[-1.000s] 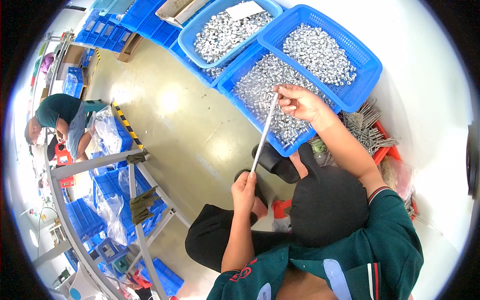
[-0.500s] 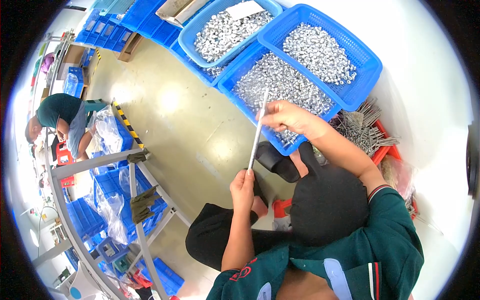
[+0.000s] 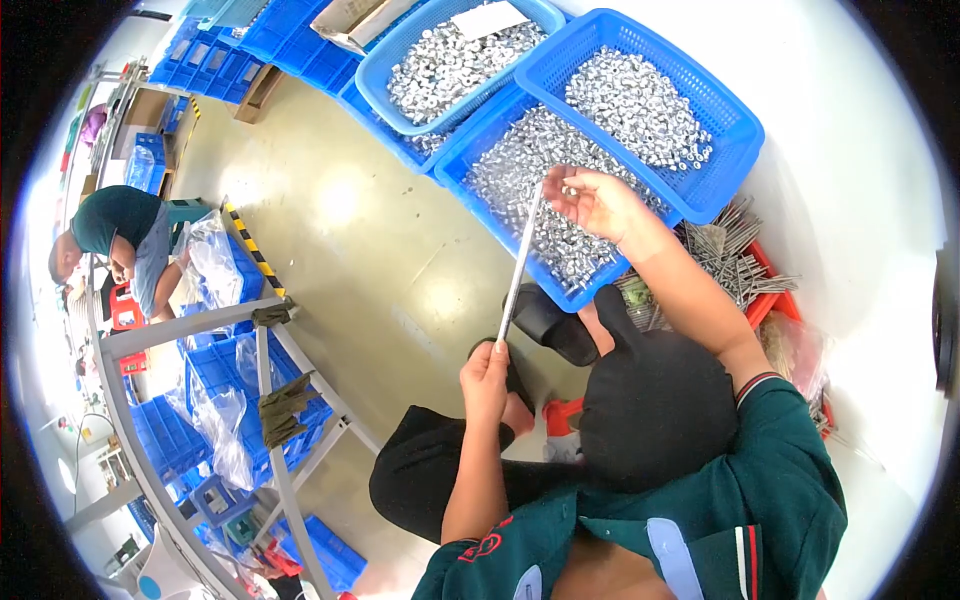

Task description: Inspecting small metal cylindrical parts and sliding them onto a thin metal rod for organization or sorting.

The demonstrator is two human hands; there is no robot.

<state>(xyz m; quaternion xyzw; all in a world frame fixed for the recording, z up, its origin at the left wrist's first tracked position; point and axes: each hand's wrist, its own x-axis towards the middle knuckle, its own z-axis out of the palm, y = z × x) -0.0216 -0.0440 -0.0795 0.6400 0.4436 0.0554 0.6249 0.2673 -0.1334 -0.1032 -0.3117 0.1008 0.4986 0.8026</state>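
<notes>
My left hand is closed on the lower end of a long, thin metal rod, which slants up and away over a blue bin. My right hand is at the rod's upper end, fingers loosely curled and apart, their tips slightly blurred. Nothing shows held in it, and whether a finger touches the rod is hard to make out. Beneath this hand lies a blue bin filled with small shiny metal nuts. Some clear plastic film seems to lie over its left part.
A blue basket of nuts rests on the bin's far right. A light-blue basket with larger nuts stands farther left. Metal rods fill a red crate at right. A metal frame and a bent-over co-worker are left.
My right hand has loosened from its pinch on the rod and moved up and right to the rod's tip. My left hand and the rod's lower end stay nearly in place.
</notes>
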